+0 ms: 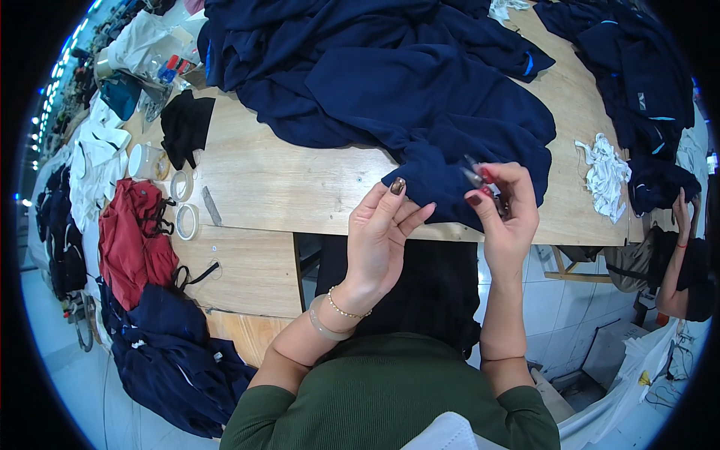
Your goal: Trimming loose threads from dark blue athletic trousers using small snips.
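A large heap of navy blue garments [420,90] spreads over the wooden table in front of me. At its near edge, my left hand [379,236] has its thumb and forefinger closed at a corner of the navy cloth, the other fingers curled loosely. My right hand [511,214] is wrapped round small thread snips [474,178] with red on the handle. Their metal blades point up and left over the cloth, a little blurred. The snips are a short way right of my left fingertips. The near end of the cloth lies at the table edge.
Rolls of tape [187,222], a grey strip [211,206], black cloth [187,126] and a red garment [136,240] lie left. A crumpled white cloth [606,176] and more navy garments [637,82] lie right, where another person's hand [681,217] touches them.
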Action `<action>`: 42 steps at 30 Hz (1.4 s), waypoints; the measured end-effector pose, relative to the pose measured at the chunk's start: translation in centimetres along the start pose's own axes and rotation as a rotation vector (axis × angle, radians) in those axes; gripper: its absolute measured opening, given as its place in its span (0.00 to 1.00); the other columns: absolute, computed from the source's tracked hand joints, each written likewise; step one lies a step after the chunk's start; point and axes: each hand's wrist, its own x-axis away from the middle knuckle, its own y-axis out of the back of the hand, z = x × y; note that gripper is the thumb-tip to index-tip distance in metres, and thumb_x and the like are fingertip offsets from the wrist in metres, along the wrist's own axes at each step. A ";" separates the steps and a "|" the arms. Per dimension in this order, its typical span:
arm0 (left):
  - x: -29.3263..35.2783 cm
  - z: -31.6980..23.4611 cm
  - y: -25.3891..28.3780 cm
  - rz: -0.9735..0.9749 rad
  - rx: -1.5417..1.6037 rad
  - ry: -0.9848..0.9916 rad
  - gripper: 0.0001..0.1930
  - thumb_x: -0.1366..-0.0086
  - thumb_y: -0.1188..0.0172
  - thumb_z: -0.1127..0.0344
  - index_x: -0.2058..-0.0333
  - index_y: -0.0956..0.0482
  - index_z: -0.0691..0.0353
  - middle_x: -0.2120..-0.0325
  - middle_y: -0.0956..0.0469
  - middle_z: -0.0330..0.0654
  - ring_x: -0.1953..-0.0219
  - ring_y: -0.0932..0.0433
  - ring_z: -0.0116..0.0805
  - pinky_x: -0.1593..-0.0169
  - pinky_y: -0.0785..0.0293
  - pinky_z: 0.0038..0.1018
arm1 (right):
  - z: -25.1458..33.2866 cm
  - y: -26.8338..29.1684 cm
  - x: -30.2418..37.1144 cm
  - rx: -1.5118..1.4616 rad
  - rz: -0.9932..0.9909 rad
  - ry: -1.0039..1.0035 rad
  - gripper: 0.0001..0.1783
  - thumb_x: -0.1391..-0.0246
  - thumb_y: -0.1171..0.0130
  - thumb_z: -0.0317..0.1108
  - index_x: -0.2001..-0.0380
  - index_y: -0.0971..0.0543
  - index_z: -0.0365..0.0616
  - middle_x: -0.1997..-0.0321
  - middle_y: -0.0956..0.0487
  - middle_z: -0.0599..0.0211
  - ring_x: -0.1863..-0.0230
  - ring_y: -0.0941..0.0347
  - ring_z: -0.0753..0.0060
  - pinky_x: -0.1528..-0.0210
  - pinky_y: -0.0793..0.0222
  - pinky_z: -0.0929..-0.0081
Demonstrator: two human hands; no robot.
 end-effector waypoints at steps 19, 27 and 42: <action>0.1 -0.3 -0.3 -0.034 -0.005 0.038 0.08 0.30 0.48 0.67 0.60 0.23 0.64 0.67 0.19 0.40 0.64 0.19 0.26 0.52 0.20 0.28 | 0.1 -1.2 -0.7 0.001 0.139 0.152 0.19 0.65 0.41 0.13 0.65 0.19 0.39 0.75 0.29 0.67 0.75 0.33 0.78 0.73 0.37 0.83; 0.3 -0.6 -0.4 -0.021 -0.024 0.071 0.08 0.30 0.48 0.66 0.64 0.23 0.63 0.70 0.21 0.37 0.68 0.20 0.25 0.54 0.19 0.29 | -1.3 -1.2 -1.5 -0.142 -0.089 0.151 0.03 0.47 0.39 0.22 0.73 0.21 0.37 0.74 0.27 0.71 0.74 0.35 0.83 0.72 0.42 0.85; 0.0 -0.7 -0.5 0.002 -0.059 0.064 0.08 0.30 0.47 0.66 0.64 0.23 0.64 0.69 0.21 0.39 0.68 0.20 0.25 0.55 0.19 0.27 | 0.0 1.9 -2.5 0.396 0.175 0.374 0.17 0.65 0.29 0.38 0.69 0.19 0.46 0.68 0.25 0.73 0.63 0.33 0.68 0.60 0.44 0.71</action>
